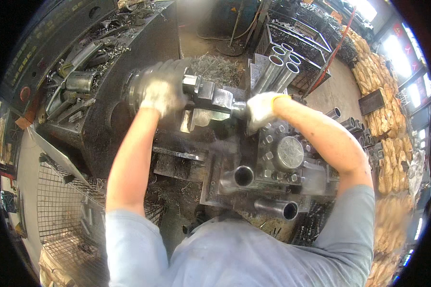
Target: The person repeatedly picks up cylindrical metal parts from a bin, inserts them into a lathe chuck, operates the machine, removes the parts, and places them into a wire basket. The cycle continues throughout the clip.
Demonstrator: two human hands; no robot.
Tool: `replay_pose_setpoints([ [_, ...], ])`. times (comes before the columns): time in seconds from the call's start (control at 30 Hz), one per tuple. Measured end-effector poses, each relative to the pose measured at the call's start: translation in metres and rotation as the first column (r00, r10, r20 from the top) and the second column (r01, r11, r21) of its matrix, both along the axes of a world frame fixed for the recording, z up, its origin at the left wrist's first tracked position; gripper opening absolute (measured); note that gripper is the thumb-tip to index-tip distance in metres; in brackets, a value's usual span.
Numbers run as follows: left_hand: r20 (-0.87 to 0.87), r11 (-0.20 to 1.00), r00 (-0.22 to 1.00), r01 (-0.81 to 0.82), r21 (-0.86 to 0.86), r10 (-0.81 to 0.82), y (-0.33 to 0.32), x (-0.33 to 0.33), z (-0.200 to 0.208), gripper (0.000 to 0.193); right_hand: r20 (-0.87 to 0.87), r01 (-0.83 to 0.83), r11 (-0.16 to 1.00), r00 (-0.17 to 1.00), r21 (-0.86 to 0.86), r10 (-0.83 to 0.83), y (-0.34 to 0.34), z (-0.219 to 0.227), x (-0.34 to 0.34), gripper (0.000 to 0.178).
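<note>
In a white work glove, my left hand (162,97) is at the lathe chuck (135,91), left of the stepped steel jaws (214,97). Motion smears it, so its fingers do not show clearly. A short shiny metal cylinder (238,109) sticks out at the right side of the jaws. My right hand (262,111), gloved too, is closed right beside that cylinder. What lies inside its fingers is hidden. Below it is the tool post (290,152), with a round cap and several square-headed bolts.
Several steel tubes (275,71) stand behind my right hand. Two more tubes, one standing (243,176) and one lying (283,209), are on the carriage near me. A wire basket (57,205) is at left; metal parts and chips cover the headstock top (111,52).
</note>
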State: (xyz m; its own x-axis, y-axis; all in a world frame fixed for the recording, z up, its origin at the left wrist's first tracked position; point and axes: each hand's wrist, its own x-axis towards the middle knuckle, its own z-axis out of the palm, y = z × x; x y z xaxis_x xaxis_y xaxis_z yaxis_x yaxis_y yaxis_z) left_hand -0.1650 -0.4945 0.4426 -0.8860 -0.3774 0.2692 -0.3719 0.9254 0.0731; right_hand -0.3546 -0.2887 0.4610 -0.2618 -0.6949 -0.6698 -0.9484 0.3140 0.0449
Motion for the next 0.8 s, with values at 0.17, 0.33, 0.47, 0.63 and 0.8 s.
replay_pose_setpoints([
  [0.17,-0.449,0.974,0.882,0.042,-0.224,-0.141,0.003,0.032,-0.052,0.081,0.194,-0.023,0.87,0.972,-0.493,0.136,0.028,-0.03,-0.009,0.031],
  [0.33,-0.42,0.981,0.902,0.021,-0.192,-0.101,0.008,0.027,-0.044,0.078,0.21,0.202,0.283,0.978,-0.938,-0.001,-0.012,0.0,-0.026,0.031],
  [0.47,-0.435,0.977,0.893,0.022,-0.213,-0.115,0.008,0.031,-0.045,0.076,0.052,0.276,0.938,0.961,-0.21,-0.272,-0.027,0.008,-0.033,0.049],
  [0.63,-0.432,0.982,0.896,0.02,-0.189,-0.102,0.002,0.028,-0.053,0.075,0.159,-0.033,0.979,0.985,-0.2,0.065,-0.019,-0.069,-0.056,0.042],
  [0.8,-0.403,0.984,0.912,0.002,-0.176,-0.074,0.008,0.028,-0.047,0.075,0.523,0.235,0.962,0.808,0.14,-0.273,-0.033,-0.083,-0.096,0.051],
])
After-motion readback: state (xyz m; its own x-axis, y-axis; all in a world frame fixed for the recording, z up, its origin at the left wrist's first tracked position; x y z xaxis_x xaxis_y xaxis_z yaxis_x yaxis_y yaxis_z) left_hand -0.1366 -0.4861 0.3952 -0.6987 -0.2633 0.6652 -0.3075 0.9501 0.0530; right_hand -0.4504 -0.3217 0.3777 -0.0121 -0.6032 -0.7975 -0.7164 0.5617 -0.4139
